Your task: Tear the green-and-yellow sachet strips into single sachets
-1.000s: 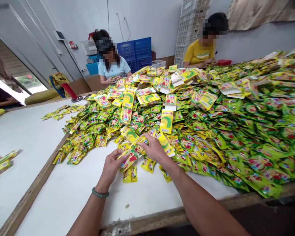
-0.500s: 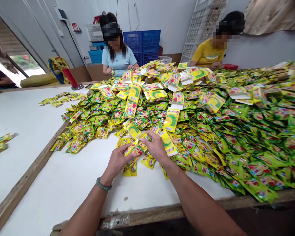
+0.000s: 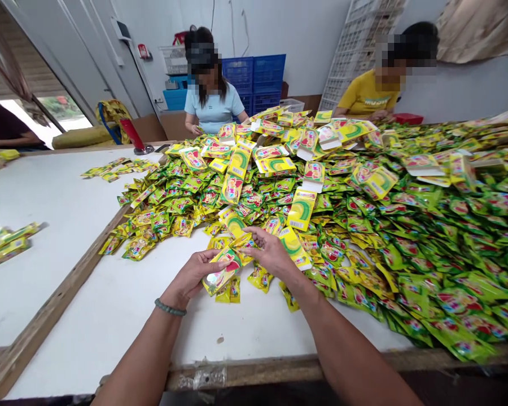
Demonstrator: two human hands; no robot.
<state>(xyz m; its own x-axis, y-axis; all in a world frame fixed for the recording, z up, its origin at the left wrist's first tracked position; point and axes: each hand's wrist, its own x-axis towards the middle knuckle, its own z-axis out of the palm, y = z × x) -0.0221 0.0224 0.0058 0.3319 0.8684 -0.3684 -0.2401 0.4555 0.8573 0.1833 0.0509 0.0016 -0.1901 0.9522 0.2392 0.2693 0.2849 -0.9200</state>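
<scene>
Bracelet (image 3: 170, 308), one: muted grey-green, small rounded beads, close-set in a single row, encircling the left wrist (image 3: 176, 295). Left hand (image 3: 197, 272), bare. Right hand (image 3: 270, 251), bare; right wrist (image 3: 295, 277) likewise. Forearms (image 3: 141, 352), two, slender, bare to the frame's lower edge.

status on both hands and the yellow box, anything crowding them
Left hand gripping yellow box. Right hand at its far end, hold unclear. Packet pile close beyond.

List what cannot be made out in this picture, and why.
All in the head view:
Left hand: some fingers hidden behind the box.
Box's inside: hidden by its walls.
Packets: fine print too small; lower ones buried under others.
Person at far left: cut off by picture edge.
</scene>
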